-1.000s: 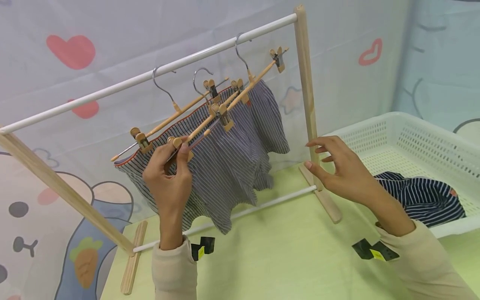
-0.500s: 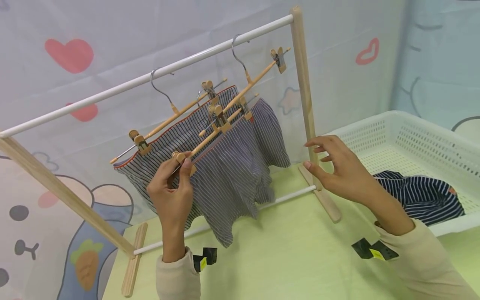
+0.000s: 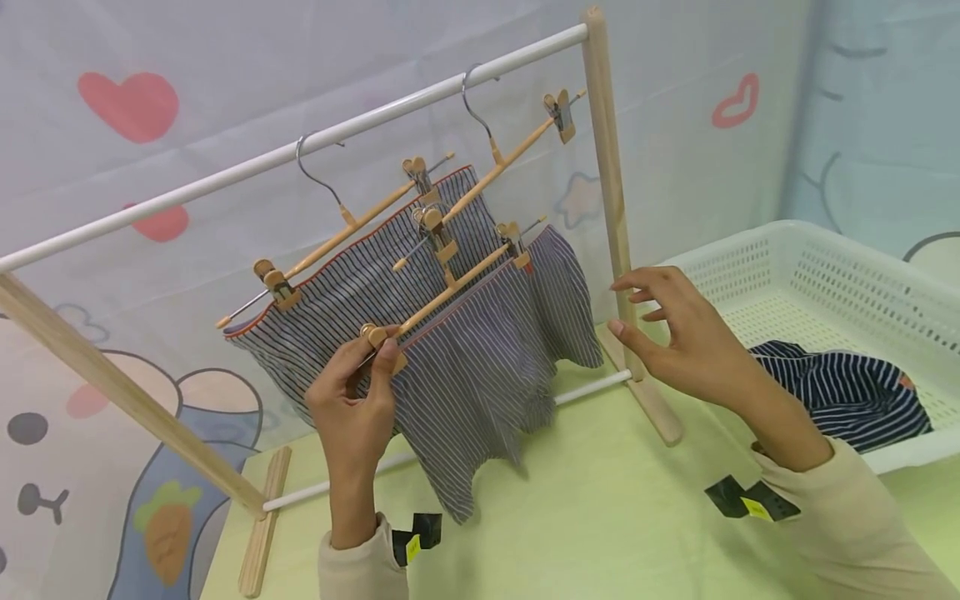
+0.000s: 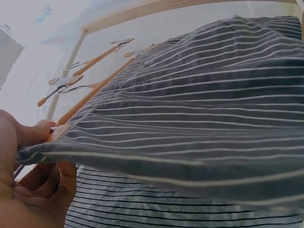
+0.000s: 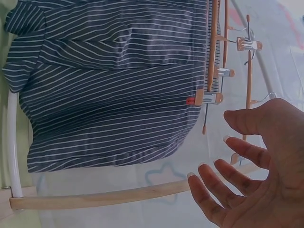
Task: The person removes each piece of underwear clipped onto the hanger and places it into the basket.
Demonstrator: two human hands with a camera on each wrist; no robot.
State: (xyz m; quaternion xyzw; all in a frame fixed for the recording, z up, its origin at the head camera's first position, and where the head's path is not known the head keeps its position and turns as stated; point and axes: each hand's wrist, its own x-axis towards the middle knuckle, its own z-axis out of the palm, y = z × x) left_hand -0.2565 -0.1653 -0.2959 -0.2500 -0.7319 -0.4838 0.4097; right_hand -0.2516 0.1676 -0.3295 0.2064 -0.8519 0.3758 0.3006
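Observation:
My left hand (image 3: 352,404) pinches the clip (image 3: 377,336) at the left end of a clip hanger (image 3: 453,290). Grey-blue striped shorts (image 3: 480,367) hang from that hanger, gripped by its right clip (image 3: 513,242) too. The hanger's hook is hard to make out behind another hanger's clip. In the left wrist view, the shorts' striped cloth (image 4: 190,109) spreads out beside my thumb and fingers. My right hand (image 3: 682,337) holds nothing; its fingers are loosely bent, before the rack's right post (image 3: 609,167). Through the right wrist view, the shorts (image 5: 118,99) hang beyond my fingertips.
Behind, a hanger (image 3: 347,225) with red-edged striped shorts (image 3: 322,312) hangs on the white rail (image 3: 390,112). Another hanger (image 3: 498,171), its clips holding no garment, hangs to the right. A white basket (image 3: 817,250) at right contains a navy striped garment (image 3: 840,392).
My left hand has lowered the hanger with its shorts and brought it slightly right, below the hanger without a garment. Its hook, seen earlier under the rail, has dropped. My right hand stays put.

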